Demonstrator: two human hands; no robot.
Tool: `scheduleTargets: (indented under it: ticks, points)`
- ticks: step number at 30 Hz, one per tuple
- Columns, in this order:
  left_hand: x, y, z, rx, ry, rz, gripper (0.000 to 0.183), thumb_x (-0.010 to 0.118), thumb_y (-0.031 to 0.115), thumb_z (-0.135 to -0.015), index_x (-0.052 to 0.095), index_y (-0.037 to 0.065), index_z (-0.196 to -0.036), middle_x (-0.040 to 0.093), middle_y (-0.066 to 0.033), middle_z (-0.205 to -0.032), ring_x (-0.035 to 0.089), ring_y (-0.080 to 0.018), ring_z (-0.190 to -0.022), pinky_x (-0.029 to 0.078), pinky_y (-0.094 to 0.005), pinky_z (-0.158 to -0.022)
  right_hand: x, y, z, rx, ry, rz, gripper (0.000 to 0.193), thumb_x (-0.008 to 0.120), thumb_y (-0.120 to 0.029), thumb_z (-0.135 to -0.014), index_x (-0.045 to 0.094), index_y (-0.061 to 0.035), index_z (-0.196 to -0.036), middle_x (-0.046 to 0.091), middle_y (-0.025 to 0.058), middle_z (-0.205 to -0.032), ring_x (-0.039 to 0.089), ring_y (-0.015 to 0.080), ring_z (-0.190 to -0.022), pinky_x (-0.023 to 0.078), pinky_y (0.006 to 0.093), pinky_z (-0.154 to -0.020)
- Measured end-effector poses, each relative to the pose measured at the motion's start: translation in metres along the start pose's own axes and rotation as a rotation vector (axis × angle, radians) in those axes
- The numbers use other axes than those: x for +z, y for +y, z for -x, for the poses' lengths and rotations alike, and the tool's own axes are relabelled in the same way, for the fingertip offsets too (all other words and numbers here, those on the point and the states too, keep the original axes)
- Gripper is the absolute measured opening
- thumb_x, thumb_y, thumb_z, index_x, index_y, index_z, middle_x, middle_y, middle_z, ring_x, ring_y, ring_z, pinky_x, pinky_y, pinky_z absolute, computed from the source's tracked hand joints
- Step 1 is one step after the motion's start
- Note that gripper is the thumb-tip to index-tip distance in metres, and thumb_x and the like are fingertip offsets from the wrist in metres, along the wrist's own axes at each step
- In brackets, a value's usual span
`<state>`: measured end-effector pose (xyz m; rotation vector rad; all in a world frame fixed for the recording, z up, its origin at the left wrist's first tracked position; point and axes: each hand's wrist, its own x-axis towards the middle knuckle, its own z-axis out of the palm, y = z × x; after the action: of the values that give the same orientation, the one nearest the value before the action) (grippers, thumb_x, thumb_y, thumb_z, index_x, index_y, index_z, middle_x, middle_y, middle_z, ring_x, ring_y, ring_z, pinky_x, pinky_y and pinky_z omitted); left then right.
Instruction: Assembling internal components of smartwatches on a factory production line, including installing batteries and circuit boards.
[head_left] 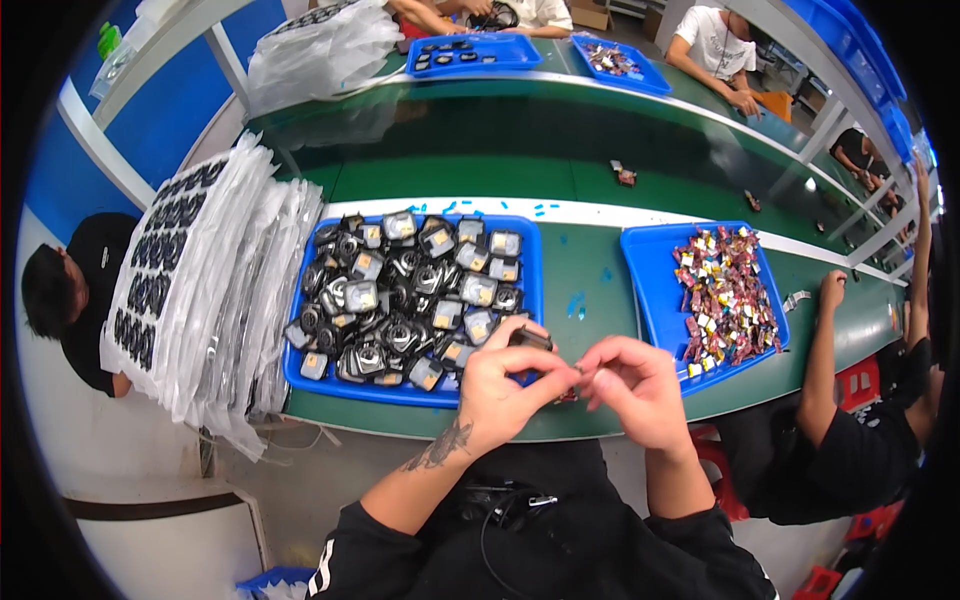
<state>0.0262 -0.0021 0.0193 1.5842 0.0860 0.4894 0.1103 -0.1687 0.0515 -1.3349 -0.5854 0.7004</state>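
Observation:
In front of my body, at the table's near edge, my two hands meet at the fingertips. My left hand (pixel 498 390) is closed around a small black plastic housing (pixel 530 340), which shows between its fingers. My right hand (pixel 642 392) pinches at a tiny piece beside the left thumb, too small to make out. A bit of red shows just below the fingertips. Left of my hands, a blue tray (pixel 539 270) is heaped with black housings (pixel 405 290), many with grey and tan faces. To the right, another blue tray (pixel 640 290) holds a pile of small reddish wired parts (pixel 725 300) with white pieces.
Tall stacks of plastic-wrapped black parts (pixel 190 270) stand at the left. A green conveyor belt (pixel 450 165) runs beyond the trays with a few loose parts (pixel 624 174) on it. Co-workers sit at the right (pixel 850 430), the left (pixel 85 300) and across the line (pixel 710 50).

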Motion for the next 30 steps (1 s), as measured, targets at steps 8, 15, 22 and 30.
scheduleTargets:
  ticks: [8, 15, 22, 30]
  points:
    - [-0.021, 0.002, 0.006, 0.081, -0.187, -0.116, 0.015, 0.081, 0.004, -0.071, 0.075, 0.003, -0.085, 0.061, -0.0102, -0.096, 0.060, -0.0191, -0.093, 0.049, -0.0301, -0.080, 0.011, 0.013, 0.004, 0.055, -0.014, -0.052, 0.010, 0.061, -0.008, -0.094, 0.063, 0.0013, -0.093, 0.064, 0.0017, -0.081, 0.057, 0.0039, -0.072, 0.045, 0.0190, -0.062]
    - [-0.027, 0.006, 0.004, 0.293, -0.142, -0.269, 0.016, 0.083, 0.004, -0.070, 0.075, 0.006, -0.085, 0.060, -0.0097, -0.095, 0.063, -0.0181, -0.084, 0.052, -0.0287, -0.072, 0.008, 0.014, 0.006, 0.164, -0.123, -0.164, 0.012, 0.060, -0.013, -0.096, 0.062, -0.0008, -0.093, 0.058, -0.0015, -0.076, 0.050, 0.0025, -0.065, 0.039, 0.0181, -0.057]
    - [-0.012, 0.000, 0.002, 0.397, -0.082, -0.286, 0.016, 0.082, 0.003, -0.070, 0.073, 0.005, -0.084, 0.058, -0.0103, -0.097, 0.061, -0.0182, -0.083, 0.049, -0.0285, -0.069, 0.016, 0.022, -0.003, 0.156, 0.006, -0.336, 0.014, 0.055, -0.018, -0.099, 0.058, -0.0050, -0.093, 0.056, -0.0021, -0.075, 0.051, 0.0032, -0.064, 0.042, 0.0185, -0.055]
    - [-0.008, -0.002, 0.005, 0.394, -0.051, -0.294, 0.015, 0.080, 0.000, -0.069, 0.071, 0.004, -0.081, 0.058, -0.0106, -0.098, 0.060, -0.0159, -0.075, 0.049, -0.0268, -0.062, 0.008, 0.018, 0.003, 0.076, 0.010, -0.218, 0.014, 0.056, -0.015, -0.098, 0.058, -0.0030, -0.092, 0.056, -0.0013, -0.077, 0.052, 0.0040, -0.066, 0.044, 0.0198, -0.057]
